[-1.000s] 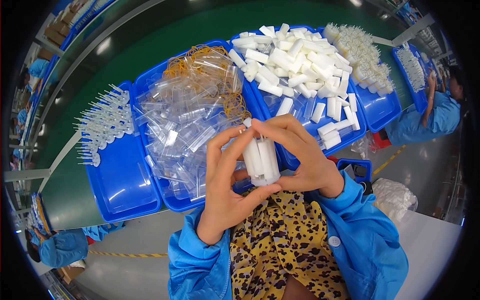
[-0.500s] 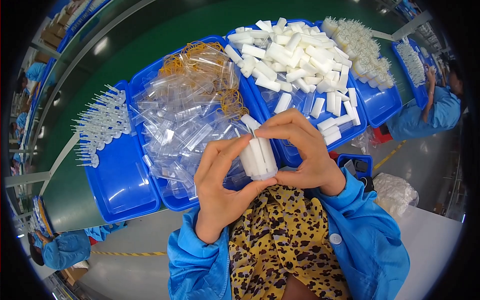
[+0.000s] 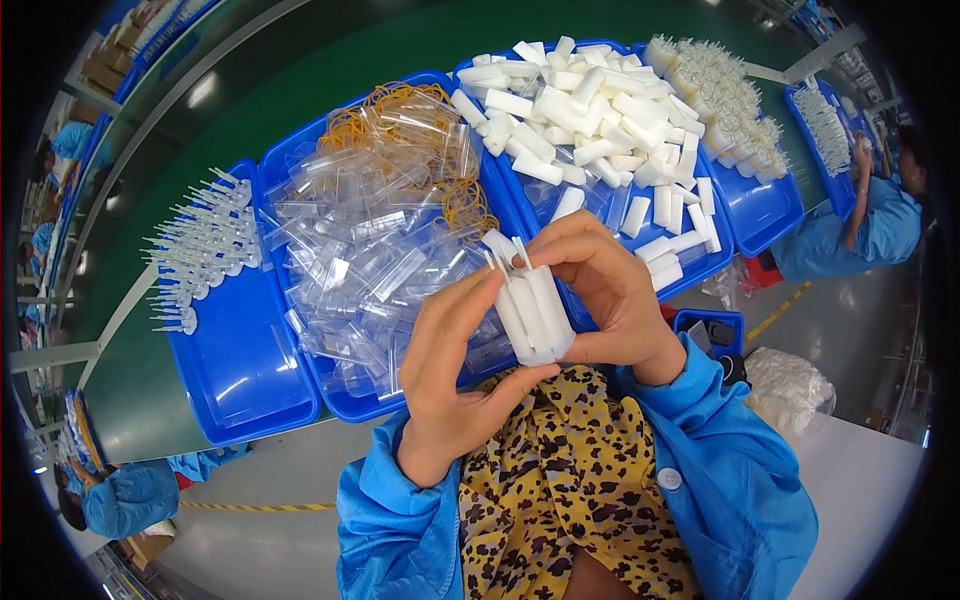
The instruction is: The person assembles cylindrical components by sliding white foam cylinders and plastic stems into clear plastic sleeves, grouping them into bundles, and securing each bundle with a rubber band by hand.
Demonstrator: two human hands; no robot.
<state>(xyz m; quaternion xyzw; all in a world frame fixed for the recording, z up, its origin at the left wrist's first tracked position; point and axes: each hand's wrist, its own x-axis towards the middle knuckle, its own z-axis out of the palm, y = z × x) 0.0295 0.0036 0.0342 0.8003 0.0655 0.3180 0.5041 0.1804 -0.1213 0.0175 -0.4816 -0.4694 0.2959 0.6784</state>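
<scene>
In front of my chest I hold a small bundle of white foam blocks (image 3: 535,318) set upright on a round translucent base, with thin prongs standing out at its top. My left hand (image 3: 445,375) pinches it from the left, index finger at the upper edge and thumb by the base. On the other side my right hand (image 3: 612,300) grips it the same way, thumb low and fingers near the top. Beyond my hands lie a heap of loose white foam blocks (image 3: 600,110) and a pile of clear plastic pieces (image 3: 370,270) with yellow rubber bands (image 3: 465,207).
Blue trays line the green table (image 3: 270,60). The left tray (image 3: 245,385) holds several pronged translucent bases (image 3: 205,245); the far right one holds bundled pieces (image 3: 710,95). Co-workers in blue sit at right (image 3: 850,230) and lower left (image 3: 135,500). A white bag (image 3: 790,390) stands at right.
Both hands have shifted the bundle slightly to the right and turned it. Its prongs and the blocks' side now show more plainly.
</scene>
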